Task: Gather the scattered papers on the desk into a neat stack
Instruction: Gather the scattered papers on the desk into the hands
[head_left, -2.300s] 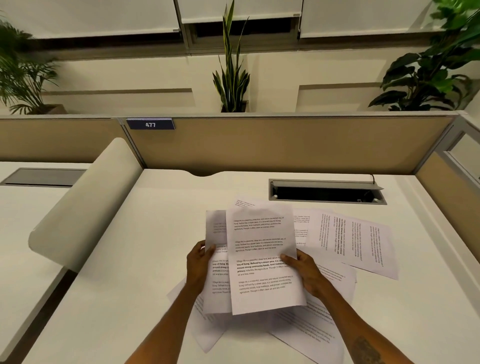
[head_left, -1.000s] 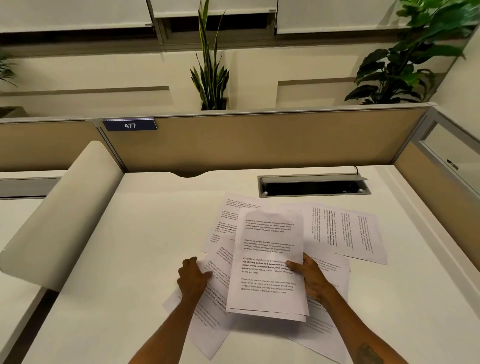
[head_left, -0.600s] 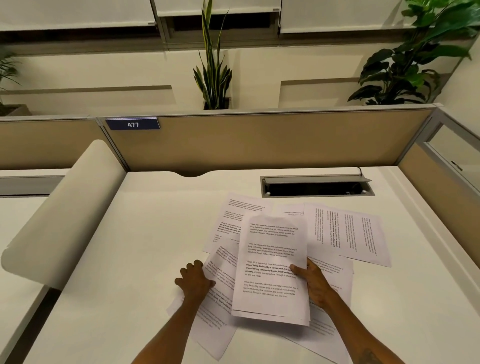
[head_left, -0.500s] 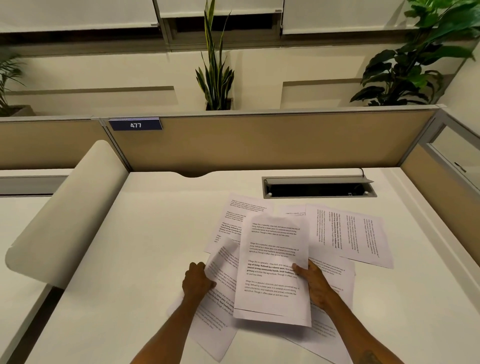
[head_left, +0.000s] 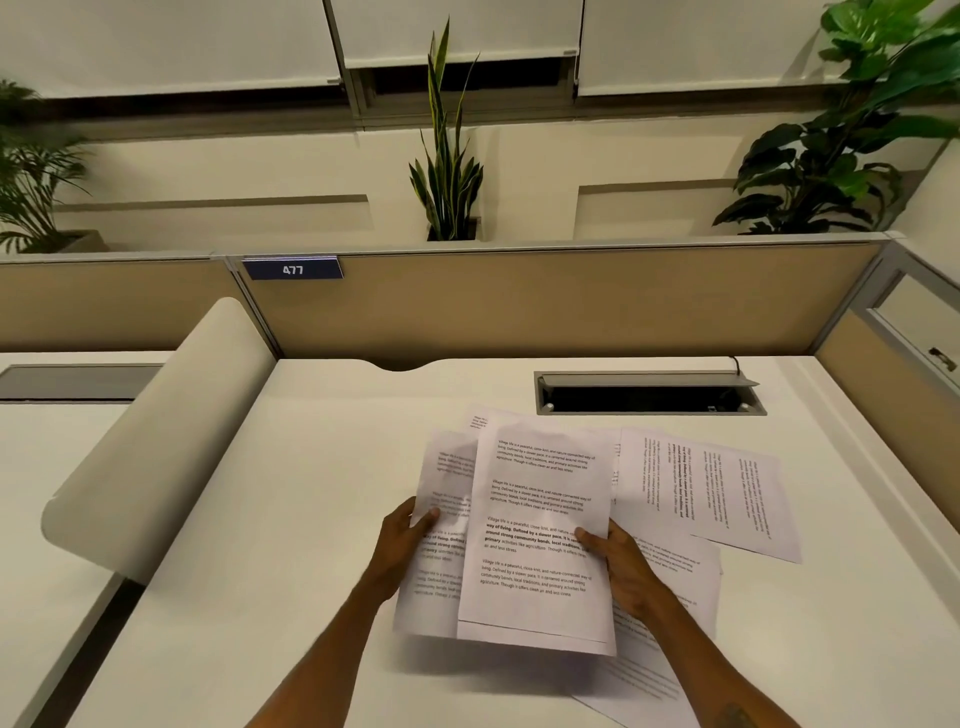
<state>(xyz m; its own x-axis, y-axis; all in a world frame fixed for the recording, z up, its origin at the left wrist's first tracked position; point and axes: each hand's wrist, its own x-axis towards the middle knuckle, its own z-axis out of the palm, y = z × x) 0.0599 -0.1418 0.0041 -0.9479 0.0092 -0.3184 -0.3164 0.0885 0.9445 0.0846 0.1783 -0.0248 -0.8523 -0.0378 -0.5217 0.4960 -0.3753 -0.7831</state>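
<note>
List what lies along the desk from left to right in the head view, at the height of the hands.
curved side divider → left hand → held sheets → right hand → sideways sheet on the desk

Single head-worn wide-angle view, looking forward and down over the bench (head_left: 260, 519), close above; partition (head_left: 571, 306) across mid-frame.
</note>
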